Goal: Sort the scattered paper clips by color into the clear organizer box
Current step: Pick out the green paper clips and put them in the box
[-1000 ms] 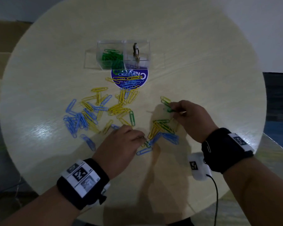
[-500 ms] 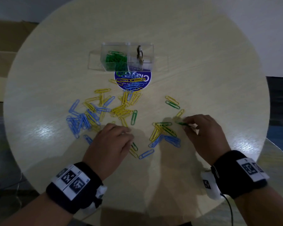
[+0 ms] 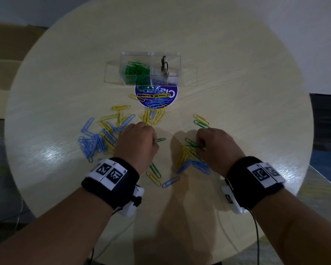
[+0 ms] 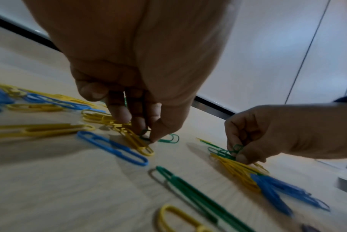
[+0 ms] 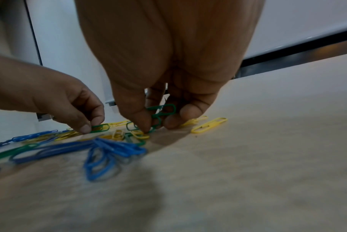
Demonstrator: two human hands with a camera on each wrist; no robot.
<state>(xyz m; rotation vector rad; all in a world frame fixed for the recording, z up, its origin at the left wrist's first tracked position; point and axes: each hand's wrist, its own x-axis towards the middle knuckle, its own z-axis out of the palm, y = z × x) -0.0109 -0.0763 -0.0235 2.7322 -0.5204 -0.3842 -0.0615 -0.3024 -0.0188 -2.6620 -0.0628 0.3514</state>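
Blue, yellow and green paper clips lie scattered over a round pale table (image 3: 237,73). The clear organizer box (image 3: 150,68) stands at the back, with green clips (image 3: 137,72) in its left compartment. My left hand (image 3: 154,140) pinches a green clip (image 3: 161,140) that lies on the table, seen close in the left wrist view (image 4: 169,138). My right hand (image 3: 201,146) pinches green clips (image 5: 161,116) at the edge of a mixed pile (image 3: 189,159) of yellow, green and blue clips. A green clip (image 3: 201,123) and a yellow one (image 3: 200,118) lie just beyond it.
A keyring-like metal item (image 3: 164,67) stands in the box's right compartment. A round blue sticker (image 3: 156,95) sits in front of the box under several clips. A thick cluster of blue clips (image 3: 92,144) lies left of my left hand. Cables hang below both wrists.
My left hand moved forward and right from the near pile onto a green clip. My right hand shifted left to the mixed pile, still holding green clips.
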